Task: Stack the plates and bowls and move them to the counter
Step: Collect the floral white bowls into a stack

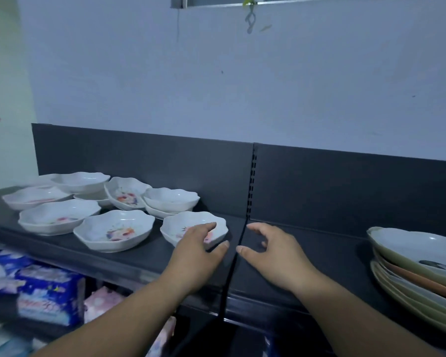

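Pale blue wall at the back, and a dark grey metal shelf (307,256) running beneath it. White scalloped bowls with flower prints (113,231) crowd its left side, some nested in pairs. The left hand (198,251) is spread over the nearest white scalloped bowl (177,224), fingers stretched across its rim, thumb at the near edge; contact is hard to judge. The right hand (273,253) hovers just beside it above bare shelf, fingers loosely curved, holding nothing. Far right sits a stack of pastel oval plates (417,276). Blue wrapped packs (44,292) lie on the level below.
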